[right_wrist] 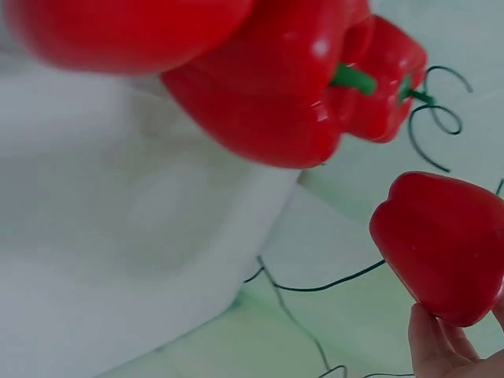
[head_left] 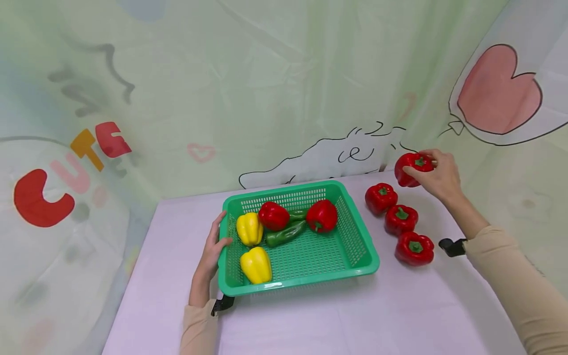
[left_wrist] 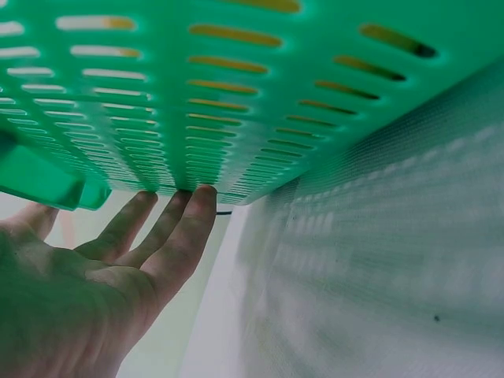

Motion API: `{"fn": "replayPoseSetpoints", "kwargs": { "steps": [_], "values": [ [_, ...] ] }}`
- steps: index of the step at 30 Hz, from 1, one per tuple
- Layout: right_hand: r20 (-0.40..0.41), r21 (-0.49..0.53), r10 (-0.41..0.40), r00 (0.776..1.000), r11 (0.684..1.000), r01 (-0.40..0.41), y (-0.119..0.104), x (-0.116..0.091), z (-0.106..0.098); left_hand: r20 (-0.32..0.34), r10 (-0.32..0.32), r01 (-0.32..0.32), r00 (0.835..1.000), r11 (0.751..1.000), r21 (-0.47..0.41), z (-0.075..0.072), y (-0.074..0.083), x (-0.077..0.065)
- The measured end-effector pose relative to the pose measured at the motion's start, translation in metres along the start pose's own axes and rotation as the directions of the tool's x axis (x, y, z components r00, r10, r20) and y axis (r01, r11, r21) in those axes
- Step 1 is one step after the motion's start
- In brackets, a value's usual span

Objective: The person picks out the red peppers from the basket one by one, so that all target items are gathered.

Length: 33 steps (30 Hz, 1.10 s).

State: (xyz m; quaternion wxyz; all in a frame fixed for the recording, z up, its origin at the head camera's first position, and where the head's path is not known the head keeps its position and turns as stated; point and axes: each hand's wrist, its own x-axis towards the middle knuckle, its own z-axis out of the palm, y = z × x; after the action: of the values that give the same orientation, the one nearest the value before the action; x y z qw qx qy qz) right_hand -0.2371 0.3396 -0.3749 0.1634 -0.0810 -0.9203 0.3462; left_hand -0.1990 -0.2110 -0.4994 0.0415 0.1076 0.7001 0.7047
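My left hand (head_left: 210,251) holds the left side of the green basket (head_left: 301,287), thumb over the rim. In the left wrist view its fingers (left_wrist: 185,228) lie against the slotted outer wall. My right hand (head_left: 441,175) grips a red bell pepper (head_left: 407,170) by its sides above the table's far right; the right wrist view shows fingertips against this pepper (right_wrist: 441,244). Inside the basket are two yellow bell peppers (head_left: 256,265), a red bell pepper (head_left: 273,216) at the back, another red bell pepper (head_left: 322,217) farther right, and long green peppers (head_left: 286,233) between them.
Right of the basket, three more red bell peppers stand in a row: a far one (head_left: 381,198), a middle one (head_left: 401,219) and a near one (head_left: 414,248). A printed curtain (head_left: 275,98) hangs behind the white table (head_left: 293,325).
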Motion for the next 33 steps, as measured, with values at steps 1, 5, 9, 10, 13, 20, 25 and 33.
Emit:
{"fn": "replayPoseSetpoints", "kwargs": {
  "steps": [1, 5, 9, 10, 13, 20, 25, 33],
  "values": [
    [0.008, -0.004, 0.006, 1.000, 1.000, -0.006, 0.004, 0.001, 0.000, 0.002, -0.002, 0.002, 1.000, 1.000, 0.000, 0.000, 0.000, 0.000],
    [0.044, -0.013, 0.019, 0.999, 1.000, -0.018, 0.015, 0.002, 0.002, 0.003, -0.005, 0.005, 1.000, 1.000, -0.002, 0.001, -0.001, 0.000],
    [0.102, -0.038, 0.011, 0.995, 0.999, -0.007, 0.026, 0.003, 0.003, 0.008, 0.001, -0.001, 1.000, 1.000, -0.002, 0.002, -0.001, 0.001],
    [0.123, -0.048, 0.003, 0.992, 0.999, 0.003, 0.029, 0.003, 0.003, 0.007, 0.001, -0.001, 1.000, 1.000, 0.000, 0.002, -0.001, 0.001],
    [0.193, -0.068, -0.019, 0.981, 0.997, 0.033, 0.038, 0.006, 0.004, 0.007, 0.004, -0.004, 1.000, 1.000, -0.001, 0.002, -0.001, 0.001],
    [0.247, -0.109, 0.013, 0.969, 0.994, 0.015, 0.056, 0.007, 0.013, 0.008, 0.005, -0.004, 1.000, 1.000, -0.006, 0.000, -0.002, 0.001],
    [0.242, -0.100, 0.065, 0.968, 0.994, -0.042, 0.063, 0.005, 0.019, 0.004, 0.011, -0.011, 1.000, 1.000, -0.002, 0.000, -0.003, 0.002],
    [0.237, -0.083, 0.118, 0.964, 0.991, -0.100, 0.067, 0.001, 0.024, 0.004, 0.016, -0.016, 1.000, 1.000, 0.005, 0.000, -0.003, 0.003]
  ]
}}
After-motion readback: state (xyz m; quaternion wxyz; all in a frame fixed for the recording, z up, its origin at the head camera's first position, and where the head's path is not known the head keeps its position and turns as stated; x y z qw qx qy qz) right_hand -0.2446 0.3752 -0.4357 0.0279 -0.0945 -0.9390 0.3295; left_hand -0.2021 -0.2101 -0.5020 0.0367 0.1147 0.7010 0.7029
